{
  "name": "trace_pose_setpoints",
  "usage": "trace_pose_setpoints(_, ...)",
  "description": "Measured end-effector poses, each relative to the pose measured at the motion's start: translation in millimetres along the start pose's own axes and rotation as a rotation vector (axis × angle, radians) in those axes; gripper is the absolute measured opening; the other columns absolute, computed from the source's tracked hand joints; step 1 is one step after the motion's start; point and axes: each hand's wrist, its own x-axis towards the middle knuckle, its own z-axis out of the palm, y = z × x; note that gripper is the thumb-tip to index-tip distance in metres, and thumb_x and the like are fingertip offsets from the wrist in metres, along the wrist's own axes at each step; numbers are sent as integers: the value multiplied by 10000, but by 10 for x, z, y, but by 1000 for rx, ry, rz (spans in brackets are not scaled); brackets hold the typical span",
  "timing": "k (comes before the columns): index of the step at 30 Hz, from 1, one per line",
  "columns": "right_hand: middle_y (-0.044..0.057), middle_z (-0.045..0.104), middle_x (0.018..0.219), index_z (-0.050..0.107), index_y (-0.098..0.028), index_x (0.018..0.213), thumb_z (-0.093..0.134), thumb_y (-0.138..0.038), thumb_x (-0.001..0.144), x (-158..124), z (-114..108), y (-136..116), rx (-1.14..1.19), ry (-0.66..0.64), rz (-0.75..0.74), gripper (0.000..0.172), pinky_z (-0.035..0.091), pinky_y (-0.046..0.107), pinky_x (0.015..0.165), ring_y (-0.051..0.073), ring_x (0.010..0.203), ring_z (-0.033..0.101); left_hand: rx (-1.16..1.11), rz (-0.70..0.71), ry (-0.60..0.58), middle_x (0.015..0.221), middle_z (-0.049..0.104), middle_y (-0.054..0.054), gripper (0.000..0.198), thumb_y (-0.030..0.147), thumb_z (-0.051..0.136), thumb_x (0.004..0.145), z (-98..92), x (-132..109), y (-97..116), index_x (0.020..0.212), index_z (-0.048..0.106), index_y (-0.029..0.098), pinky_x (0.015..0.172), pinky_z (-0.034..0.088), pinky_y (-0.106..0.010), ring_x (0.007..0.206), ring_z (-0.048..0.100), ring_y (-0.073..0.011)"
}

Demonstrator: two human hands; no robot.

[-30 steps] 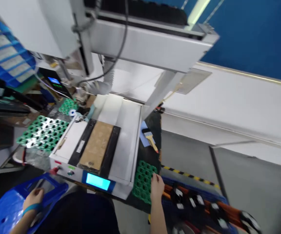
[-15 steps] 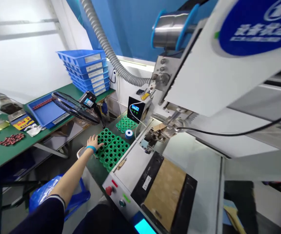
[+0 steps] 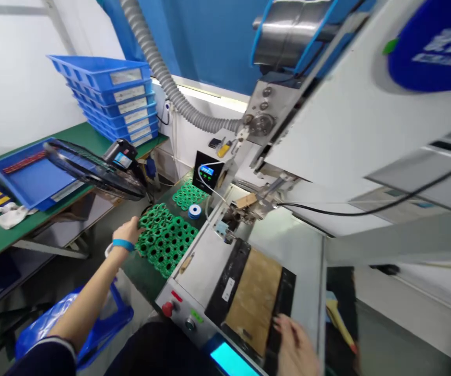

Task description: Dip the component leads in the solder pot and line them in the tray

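Observation:
My left hand [image 3: 126,232] grips the left edge of a green sheet of joined rings [image 3: 155,220]. The sheet looks bent and slightly raised over another green ring sheet [image 3: 174,244] on the dark green bench. My right hand [image 3: 296,347], a little blurred, has its fingers curled at the right edge of the black-framed fixture [image 3: 287,295] with a brown board [image 3: 257,292] in it. What its fingertips hold, if anything, is hidden.
Behind the sheets are a small reel [image 3: 194,211], a third ring sheet [image 3: 189,195] and a black display box [image 3: 205,172]. A fan [image 3: 96,169] stands left. Stacked blue trays [image 3: 108,94] sit farther back. The machine head [image 3: 257,201] hangs above the fixture, below a wire spool [image 3: 292,34].
My left hand has closed on the upper green ring sheet, which has bent and shifted. My right hand has come into view at the fixture. The camera view has turned right.

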Motion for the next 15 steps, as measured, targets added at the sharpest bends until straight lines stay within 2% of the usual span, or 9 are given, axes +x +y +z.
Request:
trace_pose_setpoints(2, 116, 726, 848, 651, -179, 815, 617, -701, 609, -184, 201, -47, 93, -131, -32, 562, 480, 459, 901, 323, 910, 655, -78, 71, -7, 836, 588, -27, 325, 462, 578, 887, -67, -329, 92, 1024, 544, 170, 771, 503, -400, 794, 602, -217)
trace_pose_setpoints(4, 110, 743, 911, 692, -160, 964, 669, -665, 647, -358, 423, -97, 195, -316, -65, 596, 525, 413, 854, 288, 886, 685, -184, 169, -65, 710, 532, 2, 341, 528, 566, 817, 18, -709, 278, 906, 503, 205, 713, 496, -374, 720, 577, -232)
trace_pose_setpoints(6, 112, 723, 1092, 635, -184, 1202, 682, -681, 633, -469, 590, -157, 298, -439, -99, 757, 556, 393, 827, 281, 959, 689, -301, 291, -195, 726, 554, -15, 362, 590, 508, 785, 239, -1121, 561, 828, 483, 232, 694, 505, -355, 744, 587, -247)
trace_pose_setpoints(7, 112, 713, 1133, 615, -193, 1241, 705, -654, 636, -486, 626, -185, 327, -472, -102, 766, 564, 393, 819, 282, 979, 689, -355, 346, -274, 777, 592, -31, 376, 610, 481, 788, 379, -1322, 715, 846, 500, 239, 710, 517, -348, 786, 605, -254)
trace_pose_setpoints(10, 116, 702, 1163, 604, -193, 1233, 716, -552, 713, -339, 494, -229, 376, -451, -85, 641, 566, 401, 829, 287, 1034, 675, -460, 441, -517, 1015, 665, -69, 421, 575, 426, 851, 772, -1789, 1035, 1095, 541, 251, 799, 543, -315, 934, 640, -234)
trace_pose_setpoints(12, 108, 720, 1100, 580, -188, 1216, 706, -516, 749, -97, 281, -205, 388, -386, -68, 584, 570, 396, 802, 285, 1008, 684, -447, 451, -680, 1026, 676, -71, 418, 550, 454, 882, 923, -1932, 1007, 1118, 564, 222, 782, 555, -306, 889, 660, -203)
trace_pose_setpoints(15, 79, 741, 969, 540, -185, 1197, 745, -499, 716, 309, 36, -123, 378, -332, -57, 610, 579, 360, 690, 272, 872, 714, -307, 403, -898, 739, 660, -17, 352, 489, 548, 916, 976, -1947, 623, 857, 636, 153, 598, 538, -284, 627, 629, -145)
